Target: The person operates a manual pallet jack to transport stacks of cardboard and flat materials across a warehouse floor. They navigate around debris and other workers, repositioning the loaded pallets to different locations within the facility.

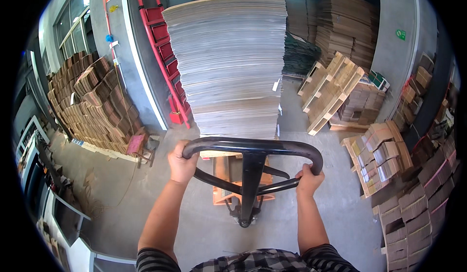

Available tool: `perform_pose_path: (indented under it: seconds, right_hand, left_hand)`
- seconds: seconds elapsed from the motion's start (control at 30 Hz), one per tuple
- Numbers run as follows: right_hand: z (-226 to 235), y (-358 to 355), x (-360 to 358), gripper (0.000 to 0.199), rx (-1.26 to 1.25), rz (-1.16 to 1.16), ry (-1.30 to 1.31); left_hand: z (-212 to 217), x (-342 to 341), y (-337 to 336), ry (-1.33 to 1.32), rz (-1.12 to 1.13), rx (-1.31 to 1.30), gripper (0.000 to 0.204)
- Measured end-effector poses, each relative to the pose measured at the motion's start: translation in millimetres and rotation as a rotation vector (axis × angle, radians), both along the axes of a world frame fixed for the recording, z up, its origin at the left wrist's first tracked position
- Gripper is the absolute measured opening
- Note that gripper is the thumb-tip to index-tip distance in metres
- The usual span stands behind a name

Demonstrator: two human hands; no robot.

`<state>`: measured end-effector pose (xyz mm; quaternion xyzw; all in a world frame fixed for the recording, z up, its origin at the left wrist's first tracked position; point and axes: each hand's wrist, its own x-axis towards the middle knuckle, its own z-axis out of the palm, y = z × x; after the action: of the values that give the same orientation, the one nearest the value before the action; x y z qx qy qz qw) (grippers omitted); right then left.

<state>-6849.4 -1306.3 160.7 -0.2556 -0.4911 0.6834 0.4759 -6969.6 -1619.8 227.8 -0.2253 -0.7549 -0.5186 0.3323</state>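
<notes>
Both my hands grip the black loop handle [253,146] of an orange pallet jack [223,196]. My left hand [183,163] is closed round the handle's left bend, and my right hand [310,180] is closed round its right side, lower down. A black lever [276,172] sticks out inside the loop, to the right of the shaft, untouched by my fingers. Straight ahead, beyond the handle, a tall stack of flat cardboard sheets [228,68] rises above the jack. The handle hides the foot of the stack and most of the jack's forks.
A red ladder [163,53] leans beside the stack on the left, near bundled cardboard [92,102]. On the right, a wooden pallet [333,92] stands tilted, with strapped bundles [382,155] nearer me. White-framed equipment [63,213] lines the left edge. Grey concrete floor [331,150] lies between.
</notes>
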Motion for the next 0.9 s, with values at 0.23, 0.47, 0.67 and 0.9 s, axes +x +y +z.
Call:
perform_pose_path:
  seconds: [0.23,0.47,0.67,0.9]
  right_hand:
    - [-4,-21,31,0.012,0.003,-0.052,-0.011]
    - [0,-38,61,0.011,0.002,-0.106,-0.02]
    - [-6,-50,79,0.01,-0.007,-0.088,-0.011]
    - [-19,-58,92,0.01,0.03,-0.06,-0.015]
  left_hand:
    - [-7,34,-20,-0.031,-0.02,0.008,0.022]
    - [-9,61,-33,0.021,-0.061,0.009,0.021]
    - [-9,82,-46,0.06,-0.047,-0.007,0.022]
    - [-13,104,-61,0.04,-0.007,-0.007,0.022]
